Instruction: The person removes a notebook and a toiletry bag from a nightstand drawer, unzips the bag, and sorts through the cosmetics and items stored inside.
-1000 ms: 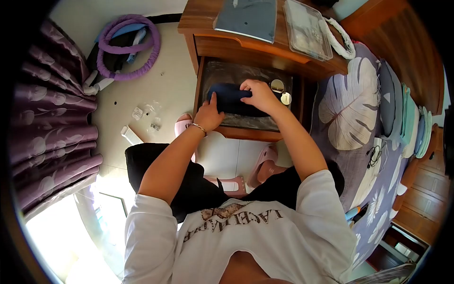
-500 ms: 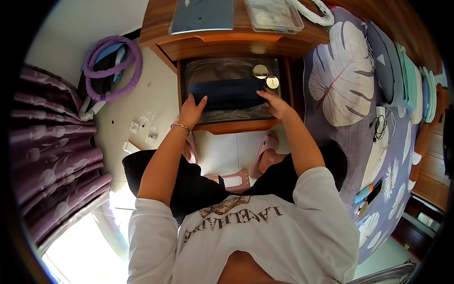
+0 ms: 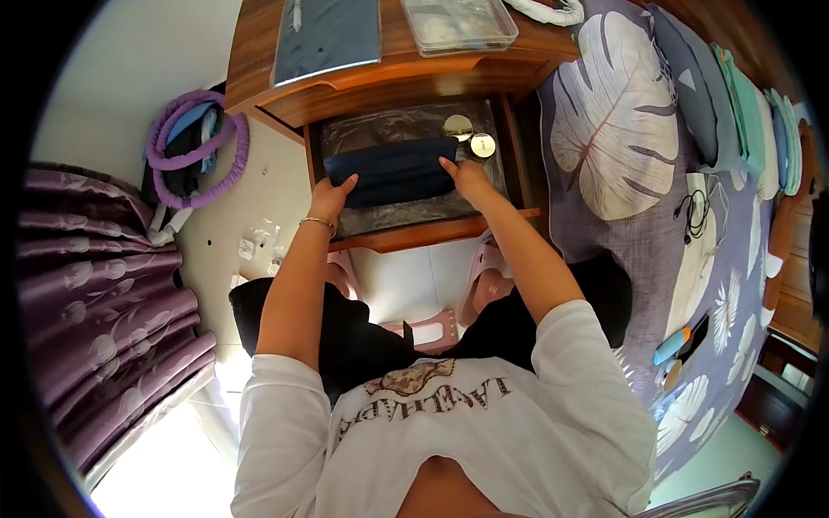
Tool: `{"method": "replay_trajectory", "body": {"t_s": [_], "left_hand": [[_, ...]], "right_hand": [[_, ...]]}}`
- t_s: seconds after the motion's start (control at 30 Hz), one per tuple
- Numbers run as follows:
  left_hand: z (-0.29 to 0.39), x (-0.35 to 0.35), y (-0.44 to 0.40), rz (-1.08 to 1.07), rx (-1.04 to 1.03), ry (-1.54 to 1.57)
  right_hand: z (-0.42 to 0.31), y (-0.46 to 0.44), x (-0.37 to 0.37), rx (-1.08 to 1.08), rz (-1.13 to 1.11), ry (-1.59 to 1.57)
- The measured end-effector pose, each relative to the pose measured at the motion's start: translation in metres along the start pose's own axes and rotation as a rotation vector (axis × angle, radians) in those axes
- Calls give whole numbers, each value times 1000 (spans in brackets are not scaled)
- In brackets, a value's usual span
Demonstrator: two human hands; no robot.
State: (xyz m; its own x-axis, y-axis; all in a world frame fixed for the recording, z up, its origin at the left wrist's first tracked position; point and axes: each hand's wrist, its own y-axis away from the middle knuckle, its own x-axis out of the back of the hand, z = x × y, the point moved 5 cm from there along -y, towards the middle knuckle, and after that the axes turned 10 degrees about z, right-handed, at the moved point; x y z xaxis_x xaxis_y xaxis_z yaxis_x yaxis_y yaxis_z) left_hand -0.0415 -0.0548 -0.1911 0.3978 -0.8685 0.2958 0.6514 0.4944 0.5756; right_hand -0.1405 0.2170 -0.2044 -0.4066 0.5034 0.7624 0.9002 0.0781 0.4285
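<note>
A folded dark navy cloth (image 3: 393, 173) lies lengthwise in the pulled-out wooden drawer (image 3: 414, 237), over a clear plastic lining. At its left end my left hand (image 3: 331, 197) grips the cloth, thumb on top and the other fingers mostly hidden. My right hand (image 3: 468, 180) has the opposite end between thumb and fingers. Just beyond that end sit two round gold-lidded containers, one farther back (image 3: 458, 128) and one nearer (image 3: 482, 146).
On the cabinet top (image 3: 393, 69) rest a dark flat folder (image 3: 328, 43) and a clear plastic box (image 3: 459, 26). A bed (image 3: 596, 233) stands to the right. Purple rings (image 3: 199, 160) and a curtain (image 3: 104, 302) are to the left. Pink slippers (image 3: 475, 276) are below the drawer.
The view has turned slightly, tilting the scene. Within the drawer, my right hand and the cloth have shifted a little left, away from the gold-lidded containers.
</note>
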Motion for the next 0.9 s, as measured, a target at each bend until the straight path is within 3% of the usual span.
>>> {"method": "replay_trajectory", "body": {"t_s": [0.1,0.17,0.3,0.43,0.53,0.6,0.63,0.77,0.83,0.9], "left_hand": [[-4,5,-13,97,-112,-119],[20,13,0,141,-115,-512],[7,16,-8,278,-162,-517],[-24,13,-26,235,-108,-171],[-11,20,-13,199,-50,50],[2,31,3,191,27,119],[8,36,10,160,59,132],[24,62,28,49,93,142],[45,84,53,104,41,169],[60,104,68,10,-17,478]], "right_hand": [[-9,7,7,37,91,110],[-11,9,5,88,144,165],[-24,24,13,194,295,300],[-32,32,14,354,342,381],[-58,44,31,491,371,416],[-96,70,48,783,486,400],[-107,79,58,797,488,405],[-152,121,99,986,543,227],[-171,145,130,1007,552,15],[-188,171,159,997,558,-91]]}}
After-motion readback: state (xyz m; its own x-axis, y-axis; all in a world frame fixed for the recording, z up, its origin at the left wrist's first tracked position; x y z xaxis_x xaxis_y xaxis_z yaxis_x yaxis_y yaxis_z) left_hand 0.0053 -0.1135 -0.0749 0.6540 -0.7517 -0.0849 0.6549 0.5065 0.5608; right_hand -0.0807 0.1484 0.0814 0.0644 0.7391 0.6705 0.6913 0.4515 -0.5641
